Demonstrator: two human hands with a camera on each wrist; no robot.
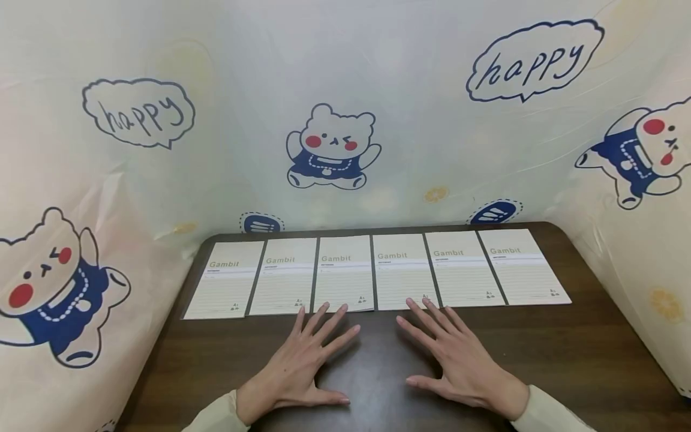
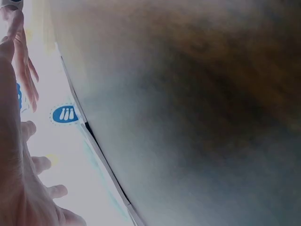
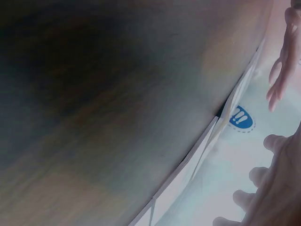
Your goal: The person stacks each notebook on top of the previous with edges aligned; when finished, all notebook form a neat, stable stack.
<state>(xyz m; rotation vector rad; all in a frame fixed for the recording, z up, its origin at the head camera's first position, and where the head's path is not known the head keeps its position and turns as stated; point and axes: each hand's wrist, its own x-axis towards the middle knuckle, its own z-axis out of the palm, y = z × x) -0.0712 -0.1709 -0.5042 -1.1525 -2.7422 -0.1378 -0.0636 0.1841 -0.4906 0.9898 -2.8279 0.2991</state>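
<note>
Several pale notebooks marked "Gambit" lie side by side in a row along the far half of the table; among them are the leftmost notebook (image 1: 224, 282), a middle notebook (image 1: 345, 279) and the rightmost notebook (image 1: 526, 270). My left hand (image 1: 305, 366) is spread palm down, its fingertips close to the near edges of the notebooks left of centre. Likewise spread, my right hand (image 1: 464, 366) has its fingertips by the near edge of the notebook right of centre (image 1: 405, 270). Neither hand holds anything. Both wrist views show the fingers extended and the notebooks' edges.
The dark brown wooden table (image 1: 567, 360) has rounded far corners. Around its back and sides hangs a pale curtain (image 1: 405, 150) printed with cartoon bears and the word "happy".
</note>
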